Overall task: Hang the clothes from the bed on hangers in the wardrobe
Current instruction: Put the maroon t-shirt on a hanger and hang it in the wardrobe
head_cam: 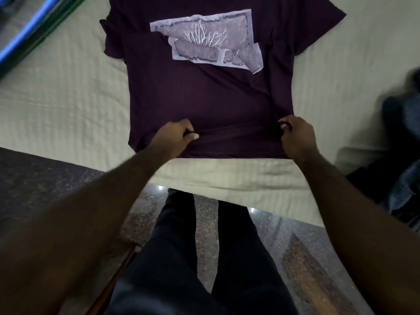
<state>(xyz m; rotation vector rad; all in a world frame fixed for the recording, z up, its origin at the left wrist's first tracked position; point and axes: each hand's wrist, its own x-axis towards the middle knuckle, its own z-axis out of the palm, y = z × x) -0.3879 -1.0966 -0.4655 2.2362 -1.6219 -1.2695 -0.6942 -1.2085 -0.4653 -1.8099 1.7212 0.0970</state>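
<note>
A dark purple T-shirt (204,94) lay flat on the bed (68,92), printed side up, its hem toward the near edge. The left hand (176,138) pinched a fold of fabric just above the hem on the shirt's left side. The right hand (296,136) gripped the fabric near the hem at the shirt's right edge. Blurred dark blue clothing (402,142) lay at the bed's right side.
</note>
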